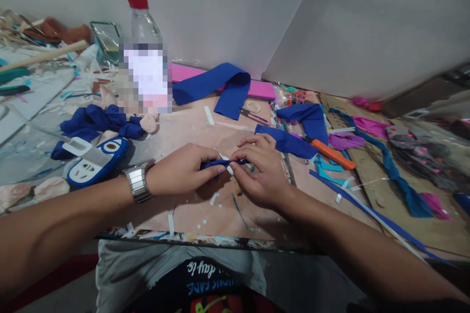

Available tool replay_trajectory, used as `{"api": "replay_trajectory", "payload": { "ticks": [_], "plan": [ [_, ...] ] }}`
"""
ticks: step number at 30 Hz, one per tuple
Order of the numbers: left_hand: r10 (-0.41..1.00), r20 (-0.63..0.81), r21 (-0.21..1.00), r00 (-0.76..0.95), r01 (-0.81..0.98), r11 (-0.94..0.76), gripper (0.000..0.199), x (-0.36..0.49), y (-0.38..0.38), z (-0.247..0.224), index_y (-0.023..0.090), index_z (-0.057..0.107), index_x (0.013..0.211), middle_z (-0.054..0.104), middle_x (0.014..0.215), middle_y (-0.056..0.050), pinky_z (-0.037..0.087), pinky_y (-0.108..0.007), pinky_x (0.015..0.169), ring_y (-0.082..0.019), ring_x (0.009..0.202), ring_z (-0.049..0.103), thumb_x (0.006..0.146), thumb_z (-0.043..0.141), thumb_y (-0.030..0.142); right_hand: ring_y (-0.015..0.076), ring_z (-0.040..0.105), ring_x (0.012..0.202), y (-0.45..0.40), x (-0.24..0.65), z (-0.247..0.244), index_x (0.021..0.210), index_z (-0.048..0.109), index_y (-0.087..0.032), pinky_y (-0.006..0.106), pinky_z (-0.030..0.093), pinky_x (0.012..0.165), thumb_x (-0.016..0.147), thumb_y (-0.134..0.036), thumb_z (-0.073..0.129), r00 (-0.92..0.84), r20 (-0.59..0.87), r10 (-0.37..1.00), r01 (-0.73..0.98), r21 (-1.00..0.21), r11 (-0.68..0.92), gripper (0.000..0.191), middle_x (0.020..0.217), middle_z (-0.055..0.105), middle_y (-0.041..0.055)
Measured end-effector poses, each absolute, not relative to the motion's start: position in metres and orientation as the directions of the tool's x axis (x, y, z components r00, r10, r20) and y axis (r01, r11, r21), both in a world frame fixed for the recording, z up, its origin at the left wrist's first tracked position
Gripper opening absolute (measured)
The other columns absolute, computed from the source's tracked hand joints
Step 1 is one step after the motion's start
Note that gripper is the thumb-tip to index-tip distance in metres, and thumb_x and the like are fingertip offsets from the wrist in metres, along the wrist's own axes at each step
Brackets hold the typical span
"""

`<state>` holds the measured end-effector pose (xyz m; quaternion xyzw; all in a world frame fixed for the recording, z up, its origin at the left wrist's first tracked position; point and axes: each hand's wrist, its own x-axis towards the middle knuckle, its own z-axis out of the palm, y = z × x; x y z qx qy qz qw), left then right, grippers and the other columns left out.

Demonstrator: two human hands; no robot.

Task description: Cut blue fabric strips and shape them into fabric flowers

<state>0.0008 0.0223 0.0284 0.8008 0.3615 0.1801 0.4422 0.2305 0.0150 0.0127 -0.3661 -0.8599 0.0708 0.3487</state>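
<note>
Between my hands is a narrow folded piece of blue fabric [211,163], held just above the table. My left hand [183,168], with a silver watch on the wrist, pinches its left end between thumb and forefinger. The fingertips of my right hand [260,168] close on the other end, close to a small white bit beside the thumb. Right of that hand, a loose blue fabric strip [293,142] lies folded over. Another wide blue strip [231,88] curls up further back on the table.
A red-capped bottle [145,24] stands at the back left. A blue-and-white power strip [97,161] and gathered blue fabric [99,122] lie left. Scissors [255,116] rest behind my hands, an orange cutter [332,153] to the right. White scraps litter the table [191,127].
</note>
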Motion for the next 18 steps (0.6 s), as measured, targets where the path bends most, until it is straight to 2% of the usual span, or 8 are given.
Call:
{"api": "replay_trajectory", "payload": {
  "ticks": [3, 5, 7, 10, 12, 14, 18],
  "plan": [
    [0.680, -0.177, 0.936, 0.712, 0.335, -0.107, 0.030, 0.000, 0.022, 0.030, 0.015, 0.070, 0.095, 0.077, 0.089, -0.005, 0.051, -0.023, 0.064, -0.014, 0.073, 0.069, 0.104, 0.052, 0.037, 0.0267, 0.065, 0.103, 0.015, 0.231, 0.012, 0.088, 0.067, -0.022, 0.050, 0.035, 0.100, 0.091, -0.022, 0.064, -0.472, 0.559, 0.682, 0.580, -0.386, 0.718, 0.004, 0.087, 0.071, 0.0031],
    [0.631, -0.280, 0.948, 0.723, 0.311, 0.064, 0.029, -0.001, 0.023, 0.031, 0.015, 0.069, 0.101, 0.077, 0.093, -0.007, 0.054, -0.024, 0.061, -0.015, 0.073, 0.071, 0.103, 0.052, 0.038, 0.0269, 0.064, 0.103, 0.016, 0.232, 0.012, 0.088, 0.066, -0.022, 0.051, 0.035, 0.099, 0.091, -0.022, 0.064, -0.461, 0.562, 0.687, 0.579, -0.396, 0.712, 0.004, 0.085, 0.070, 0.0030],
    [0.607, -0.324, 0.943, 0.725, 0.302, 0.143, 0.027, -0.002, 0.025, 0.032, 0.014, 0.068, 0.105, 0.077, 0.095, -0.008, 0.056, -0.025, 0.060, -0.016, 0.074, 0.071, 0.102, 0.055, 0.037, 0.0265, 0.064, 0.101, 0.016, 0.232, 0.011, 0.086, 0.063, -0.022, 0.050, 0.035, 0.098, 0.090, -0.022, 0.063, -0.446, 0.562, 0.697, 0.579, -0.413, 0.703, 0.004, 0.083, 0.069, 0.0022],
    [0.660, -0.284, 0.938, 0.695, 0.346, 0.039, 0.023, -0.004, 0.030, 0.033, 0.014, 0.071, 0.104, 0.076, 0.090, -0.006, 0.054, -0.025, 0.063, -0.016, 0.074, 0.069, 0.096, 0.063, 0.034, 0.0250, 0.063, 0.096, 0.017, 0.233, 0.011, 0.084, 0.060, -0.023, 0.049, 0.035, 0.096, 0.091, -0.023, 0.062, -0.411, 0.571, 0.711, 0.580, -0.438, 0.687, 0.007, 0.081, 0.067, 0.0011],
    [0.741, -0.174, 0.896, 0.649, 0.416, -0.154, 0.020, -0.007, 0.034, 0.032, 0.014, 0.075, 0.099, 0.075, 0.085, -0.003, 0.049, -0.024, 0.063, -0.014, 0.073, 0.065, 0.091, 0.069, 0.031, 0.0244, 0.062, 0.094, 0.017, 0.233, 0.012, 0.084, 0.060, -0.023, 0.048, 0.036, 0.095, 0.091, -0.023, 0.062, -0.385, 0.581, 0.717, 0.582, -0.450, 0.677, 0.007, 0.082, 0.067, 0.0011],
    [0.792, -0.063, 0.853, 0.608, 0.445, -0.273, 0.016, -0.008, 0.037, 0.032, 0.016, 0.077, 0.097, 0.073, 0.081, 0.000, 0.044, -0.023, 0.062, -0.013, 0.071, 0.061, 0.088, 0.072, 0.029, 0.0244, 0.062, 0.094, 0.018, 0.233, 0.012, 0.084, 0.060, -0.023, 0.048, 0.037, 0.093, 0.092, -0.024, 0.062, -0.357, 0.589, 0.725, 0.589, -0.461, 0.664, 0.008, 0.083, 0.068, 0.0015],
    [0.837, 0.043, 0.839, 0.545, 0.435, -0.327, 0.015, -0.010, 0.038, 0.029, 0.017, 0.077, 0.092, 0.072, 0.079, 0.001, 0.042, -0.024, 0.064, -0.013, 0.071, 0.060, 0.087, 0.074, 0.030, 0.0262, 0.061, 0.098, 0.019, 0.235, 0.012, 0.084, 0.062, -0.023, 0.048, 0.037, 0.095, 0.091, -0.026, 0.062, -0.297, 0.606, 0.738, 0.604, -0.479, 0.637, 0.008, 0.086, 0.069, 0.0026]
  ]
}}
